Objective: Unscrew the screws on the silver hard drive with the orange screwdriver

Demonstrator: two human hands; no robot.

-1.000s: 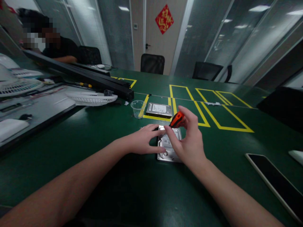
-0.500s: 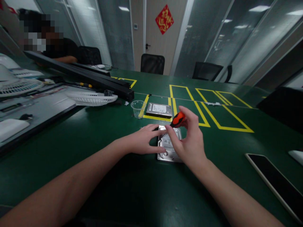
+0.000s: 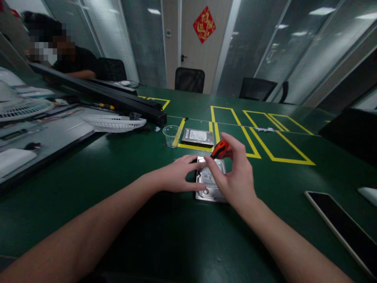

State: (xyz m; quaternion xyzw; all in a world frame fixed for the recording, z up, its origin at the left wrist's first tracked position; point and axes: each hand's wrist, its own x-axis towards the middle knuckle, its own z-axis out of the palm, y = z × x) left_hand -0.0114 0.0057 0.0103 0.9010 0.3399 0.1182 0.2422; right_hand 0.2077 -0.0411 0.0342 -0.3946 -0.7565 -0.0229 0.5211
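A silver hard drive (image 3: 208, 179) lies on the green table in front of me. My left hand (image 3: 178, 173) reaches over its left side, fingers apart, with the thumb resting on the drive's face. The left index fingertip is close to the screwdriver's lower end. My right hand (image 3: 237, 175) is closed around a screwdriver (image 3: 220, 149) with an orange and black handle. The tool leans over the upper part of the drive; its tip is hidden by my fingers.
Beyond the drive stand a clear plastic cup (image 3: 172, 137) and a second hard drive (image 3: 198, 136) inside yellow tape. A phone (image 3: 338, 224) lies at right. Fan parts (image 3: 114, 122) and long black bars (image 3: 118, 96) occupy the left. A person (image 3: 78, 59) sits at the far left.
The screwdriver handle and the right fingers around it have shifted slightly left. My left hand and the hard drive stay put.
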